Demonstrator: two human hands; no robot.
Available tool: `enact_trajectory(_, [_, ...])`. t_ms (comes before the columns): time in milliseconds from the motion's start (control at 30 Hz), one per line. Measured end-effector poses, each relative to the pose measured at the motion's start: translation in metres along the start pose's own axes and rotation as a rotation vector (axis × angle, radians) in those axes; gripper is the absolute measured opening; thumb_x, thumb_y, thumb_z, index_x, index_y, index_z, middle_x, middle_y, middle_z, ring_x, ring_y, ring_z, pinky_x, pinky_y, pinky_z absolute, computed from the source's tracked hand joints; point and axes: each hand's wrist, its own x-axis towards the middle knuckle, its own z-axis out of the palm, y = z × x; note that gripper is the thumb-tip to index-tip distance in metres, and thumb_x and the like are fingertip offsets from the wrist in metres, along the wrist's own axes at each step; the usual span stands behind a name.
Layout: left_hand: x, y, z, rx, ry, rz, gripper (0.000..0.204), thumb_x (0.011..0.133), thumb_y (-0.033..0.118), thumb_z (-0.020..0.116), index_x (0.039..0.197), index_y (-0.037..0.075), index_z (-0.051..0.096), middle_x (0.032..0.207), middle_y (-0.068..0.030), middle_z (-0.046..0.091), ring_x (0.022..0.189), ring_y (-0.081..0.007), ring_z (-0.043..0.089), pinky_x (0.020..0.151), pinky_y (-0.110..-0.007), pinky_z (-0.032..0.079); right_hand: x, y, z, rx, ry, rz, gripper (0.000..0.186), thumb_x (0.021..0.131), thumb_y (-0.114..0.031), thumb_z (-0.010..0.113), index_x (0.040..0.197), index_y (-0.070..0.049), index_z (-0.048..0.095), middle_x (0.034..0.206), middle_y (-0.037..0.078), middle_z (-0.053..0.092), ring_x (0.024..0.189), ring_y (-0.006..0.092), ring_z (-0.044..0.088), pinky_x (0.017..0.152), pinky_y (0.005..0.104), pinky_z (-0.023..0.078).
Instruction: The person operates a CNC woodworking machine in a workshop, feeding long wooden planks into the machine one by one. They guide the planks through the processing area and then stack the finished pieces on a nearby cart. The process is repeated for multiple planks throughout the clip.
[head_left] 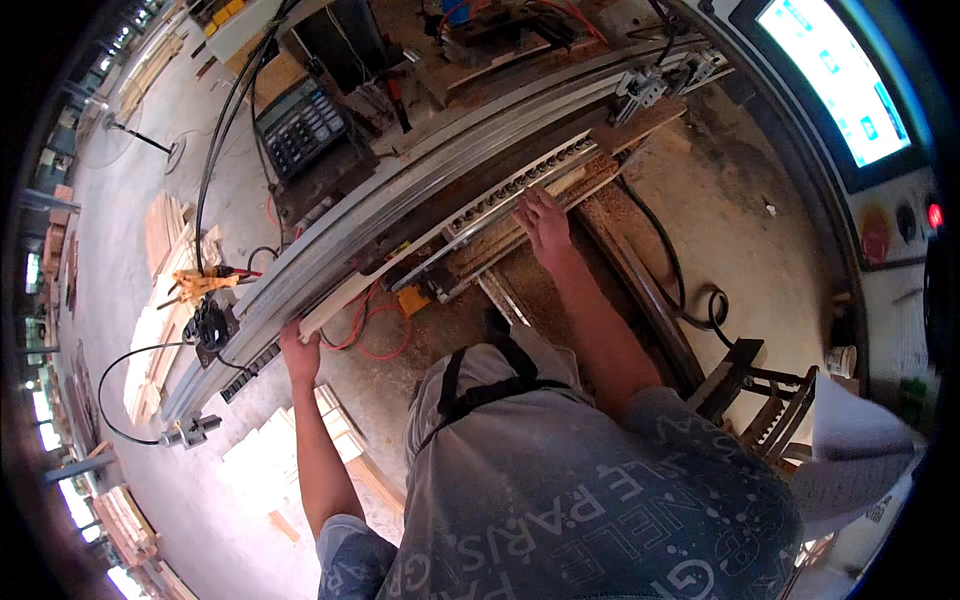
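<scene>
One long, pale wooden strip [348,294] seems light, stiff, best held at its ends; left hand's grip [299,353] encloses one; right hand's grip [545,230], I cannot tell.

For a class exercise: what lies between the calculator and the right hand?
In the head view, a long grey rail and a row of small rounded parts.

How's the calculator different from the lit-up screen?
The calculator is dark and covered in buttons, while the screen glows white and blue. The calculator is toward the upper left of the picture; the screen is at the upper right. The screen also looks bigger here than the calculator. Both are four-sided and look tilted in this view.
</scene>
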Motion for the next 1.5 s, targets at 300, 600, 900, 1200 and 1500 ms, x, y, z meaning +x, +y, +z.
enact_trajectory(300, [-0.014,0.002,0.0,-0.977,0.22,-0.865,0.037,0.092,0.033,0.066,0.114,0.004,0.059,0.101,-0.0104,0.064,0.087,-0.0211,0.062,0.078,-0.036,0.054,0.017,-0.002,0.048,-0.183,-0.059,0.128,0.082,0.099,-0.014,0.053,0.156,-0.012,-0.006,0.163,0.011,0.004,0.149,0.0283,0.015,0.121,0.0444,0.024])
enact_trajectory(600, [-0.009,-0.035,0.021,-1.332,0.256,-0.876,0.014,0.098,0.019,0.06,0.102,0.006,0.059,0.088,-0.0059,0.066,0.074,-0.0182,0.064,0.075,-0.034,0.057,0.037,0.035,0.052,-0.142,-0.113,-0.009,0.09,0.089,0.0,0.049,0.155,-0.009,-0.012,0.164,0.013,-0.004,0.151,0.0269,0.004,0.119,0.0378,0.019])
enact_trajectory(900, [-0.006,-0.024,0.018,-1.338,0.285,-0.896,0.012,0.098,0.016,0.058,0.101,0.005,0.059,0.086,-0.0072,0.067,0.066,-0.0184,0.062,0.067,-0.032,0.057,0.03,0.046,0.054,-0.071,-0.083,-0.059,0.087,0.092,0.007,0.045,0.155,-0.013,-0.012,0.163,0.01,-0.007,0.151,0.0267,0.001,0.12,0.0418,0.021])
enact_trajectory(1200, [-0.038,-0.04,-0.006,-1.419,0.212,-0.927,0.023,0.097,0.016,0.059,0.113,0.0,0.057,0.105,-0.0113,0.066,0.09,-0.0215,0.068,0.082,-0.034,0.061,0.027,0.029,0.031,0.004,0.053,0.171,0.051,0.093,-0.011,0.06,0.14,-0.002,0.044,0.133,0.013,0.054,0.124,0.0256,0.054,0.109,0.0411,0.042])
enact_trajectory(1500, [-0.148,0.031,-0.045,-1.458,0.213,-0.815,0.046,0.092,0.009,0.064,0.135,0.0,0.048,0.11,-0.0078,0.061,0.095,-0.0206,0.064,0.085,-0.032,0.057,-0.071,0.094,0.094,0.137,-0.188,0.486,0.032,0.091,-0.02,0.07,0.112,0.002,0.059,0.109,0.011,0.063,0.111,0.0217,0.061,0.096,0.033,0.052])
